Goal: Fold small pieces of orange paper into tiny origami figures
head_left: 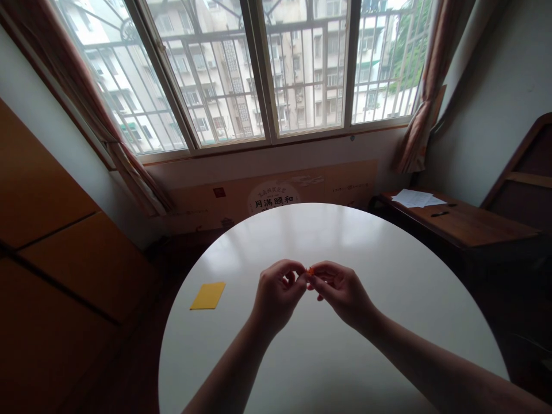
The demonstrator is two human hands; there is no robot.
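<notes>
Above the middle of the white round table (328, 368), my left hand (280, 293) and my right hand (340, 287) meet at the fingertips. Between them is a small orange piece (310, 271), perhaps folded paper, mostly covered by the fingers. Thumb and index finger of each hand pinch it from either side. Its exact shape is too small to make out. To the left of my left hand, a flat yellow square of paper (208, 295) lies on the tabletop, apart from both hands.
Beyond the table's far edge stands a wall with a printed panel (276, 195) under a barred window (259, 75). A low wooden table (478, 224) at the right bears white papers (416, 198) and a dark pen (440, 214). Wooden cabinets (64, 259) are on the left.
</notes>
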